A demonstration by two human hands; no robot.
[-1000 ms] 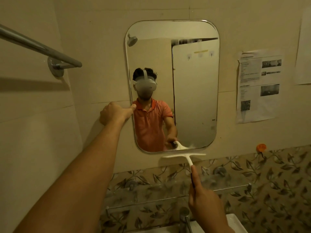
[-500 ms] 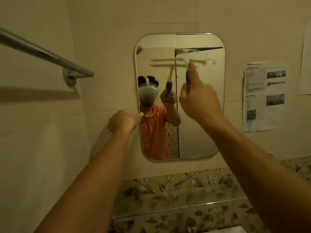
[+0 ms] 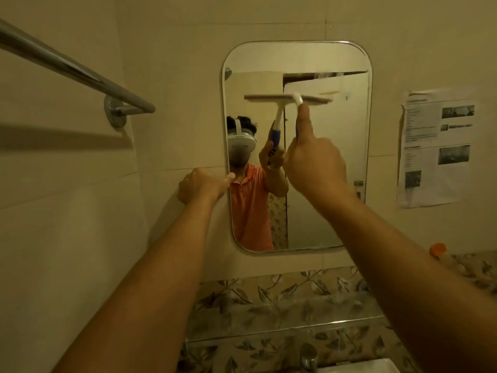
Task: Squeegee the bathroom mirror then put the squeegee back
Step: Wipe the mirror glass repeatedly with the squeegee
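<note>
Head view: squeegee (image 3: 290, 99) blade flat across the upper mirror (image 3: 322, 211).
The right hand (image 3: 316, 165) grips its handle, thumb along the neck; left hand (image 3: 204, 185) fisted, thumb on the mirror's left edge.

1. A cream-tiled bathroom wall (image 3: 172, 76) carries a round-cornered, metal-framed mirror (image 3: 295, 63).
2. Left of the mirror, a chrome towel rail (image 3: 67, 68) is fixed to the tiles by a round mount.
3. Right of the mirror, a printed sheet (image 3: 435, 149) of text and photos is stuck to the wall.
4. Below the mirror, a glass shelf (image 3: 282, 316) spans leaf-patterned tiles (image 3: 269, 289).
5. Beneath the shelf, under the mirror, a chrome tap (image 3: 309, 356) stands beside a white basin (image 3: 371, 367).
</note>
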